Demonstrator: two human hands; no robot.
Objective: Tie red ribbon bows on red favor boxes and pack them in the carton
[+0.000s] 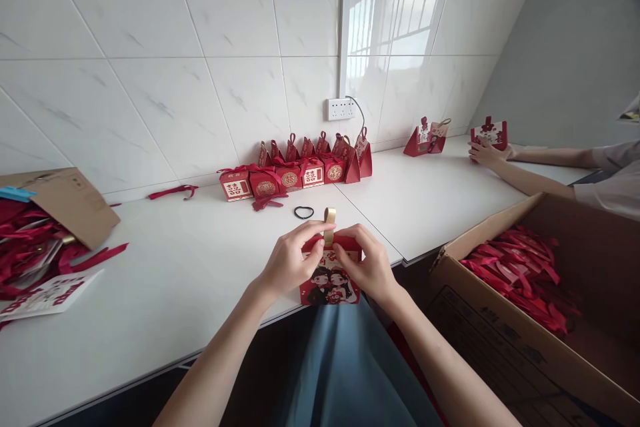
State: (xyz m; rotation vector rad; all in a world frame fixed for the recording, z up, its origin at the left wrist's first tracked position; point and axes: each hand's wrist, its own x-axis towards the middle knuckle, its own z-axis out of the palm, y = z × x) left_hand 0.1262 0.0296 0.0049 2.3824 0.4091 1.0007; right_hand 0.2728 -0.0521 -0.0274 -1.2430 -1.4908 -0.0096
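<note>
A red gift box [330, 283] with a cartoon bride and groom printed on its front stands at the table's front edge. A gold ribbon loop [330, 217] rises from its top. My left hand [295, 257] pinches the box's top edge and the base of the ribbon from the left. From the other side my right hand [367, 260] closes its thumb and fingers on the top edge, just beside the ribbon. Behind the box lies a black elastic band [304, 212]. The back of the box is hidden from view.
Finished-looking red boxes [289, 179] stand in rows by the wall. An open carton [510, 347] of red ribboned pieces is at right; another carton [83, 207] spills ribbons at left. At far right, a co-worker's hands [487, 155] hold a red box [495, 133].
</note>
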